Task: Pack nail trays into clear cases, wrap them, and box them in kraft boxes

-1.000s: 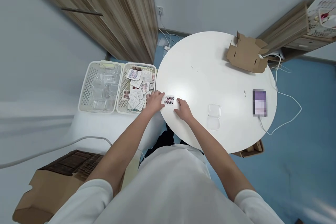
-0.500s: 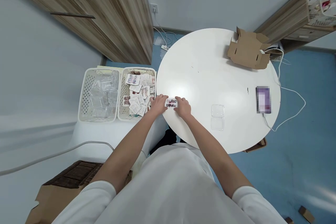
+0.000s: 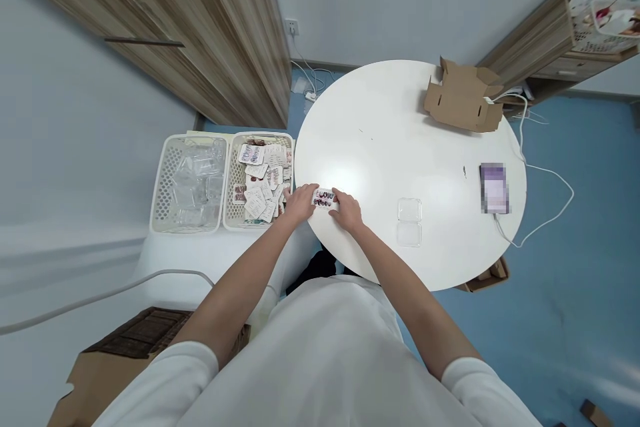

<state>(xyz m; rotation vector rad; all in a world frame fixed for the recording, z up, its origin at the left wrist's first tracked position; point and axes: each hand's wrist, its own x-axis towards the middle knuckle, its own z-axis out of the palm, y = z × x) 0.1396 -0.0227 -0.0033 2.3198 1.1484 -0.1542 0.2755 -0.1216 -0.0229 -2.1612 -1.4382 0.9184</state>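
Observation:
Over the left edge of the white round table point(image 3: 370, 100), a small white card of press-on nails point(image 3: 324, 198) shows two rows of dark red and pink nails. My left hand point(image 3: 301, 203) grips its left end between thumb and fingers. Around its right end, my right hand point(image 3: 347, 209) has thumb and finger closed on the edge. Just left of my left hand stands a white basket point(image 3: 227, 197) heaped with similar nail cards point(image 3: 256, 202). A clear plastic case point(image 3: 409, 222) lies unfolded on the table, to the right of my right hand.
A second white basket point(image 3: 156, 197) holds clear plastic cases point(image 3: 197, 177). An opened cardboard box point(image 3: 460, 101) lies at the table's far right. A pixelated purple device point(image 3: 494, 188) with a white cable point(image 3: 549, 169) rests near the right edge. A wooden cabinet point(image 3: 210, 27) stands behind the baskets.
The nail card has tilted slightly between my hands. The fingers of my right hand have shifted a little at its right end. The whole view has moved slightly.

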